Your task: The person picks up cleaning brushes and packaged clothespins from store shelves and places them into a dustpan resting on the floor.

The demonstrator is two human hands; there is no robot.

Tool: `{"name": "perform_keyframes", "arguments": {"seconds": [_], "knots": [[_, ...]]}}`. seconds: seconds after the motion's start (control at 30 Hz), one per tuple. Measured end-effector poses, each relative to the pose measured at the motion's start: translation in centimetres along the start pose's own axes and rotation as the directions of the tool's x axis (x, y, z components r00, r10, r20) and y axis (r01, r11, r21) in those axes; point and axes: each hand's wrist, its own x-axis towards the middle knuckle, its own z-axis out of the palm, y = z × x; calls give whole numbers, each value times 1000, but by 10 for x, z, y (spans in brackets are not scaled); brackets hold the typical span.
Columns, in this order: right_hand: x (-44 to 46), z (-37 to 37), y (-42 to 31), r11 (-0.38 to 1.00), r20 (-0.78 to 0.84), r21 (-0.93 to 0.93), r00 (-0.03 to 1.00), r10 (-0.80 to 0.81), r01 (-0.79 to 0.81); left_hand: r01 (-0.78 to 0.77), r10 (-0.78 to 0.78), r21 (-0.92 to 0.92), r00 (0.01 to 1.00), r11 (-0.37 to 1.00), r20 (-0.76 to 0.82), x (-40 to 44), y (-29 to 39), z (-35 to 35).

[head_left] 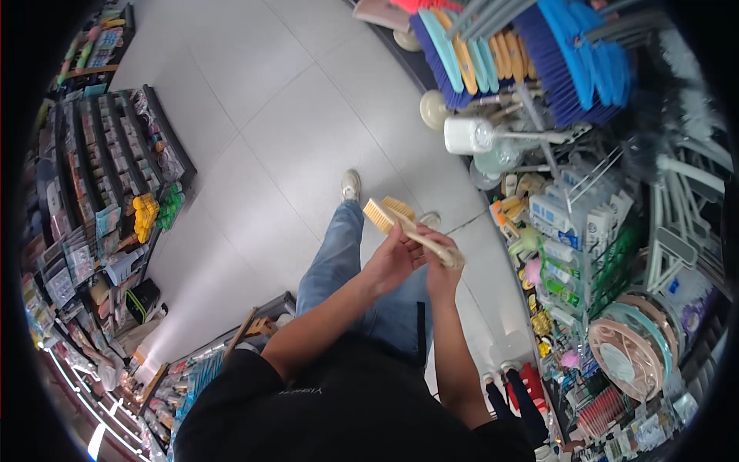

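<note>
In the head view, a pale scrub brush [381, 216] with tan bristles is held in front of my legs. Behind its head shows a second bristled brush head [399, 206]; I cannot tell whether it is a separate brush. My left hand [391, 260] is closed on the brush near its neck, thumb on top. Around the handle's rounded end, my right hand [441, 273] is wrapped. The two hands are close together, and parts of the fingers are hidden behind the handle.
Brooms and brushes [493, 58] hang at the upper right. Below them stand a white toilet brush holder [468, 136], packaged goods [556, 219] and round basins [627, 350]. Left are stocked shelves [100, 154]. Grey tiled floor [254, 100] lies ahead. Another person's legs [523, 400] show lower right.
</note>
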Motion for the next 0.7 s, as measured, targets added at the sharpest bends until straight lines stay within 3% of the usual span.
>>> {"name": "perform_keyframes", "arguments": {"seconds": [0.1, 0.17, 0.2, 0.3, 0.43, 0.53, 0.63, 0.7], "knots": [[-18, 30, -39, 981, 138, -60, 975, -172, 182, 28, -25, -48, 998, 998, 58, -34, 43, 40], [-25, 58, -81, 907, 263, -228, 919, -293, 355, 51, -52, 10, 997, 999, 53, -63, 76, 69], [-29, 73, -102, 847, 330, -300, 881, -339, 438, 10, -11, 3, 991, 1000, 131, -71, 91, 70], [-45, 117, -146, 784, 279, -369, 864, -419, 499, -74, 54, 105, 982, 992, 180, -112, 139, 107], [-62, 153, -195, 791, 190, -448, 909, -372, 417, -320, 233, 279, 924, 905, 303, -145, 185, 131], [-63, 145, -195, 790, 278, -486, 923, -265, 373, -403, 239, 410, 887, 818, 395, -165, 204, 143], [-65, 137, -196, 804, 251, -459, 923, -292, 379, -499, 252, 547, 849, 673, 464, -180, 205, 155], [-66, 132, -198, 917, 186, -276, 952, -245, 289, -543, 263, 603, 830, 584, 492, -187, 200, 160]]}}
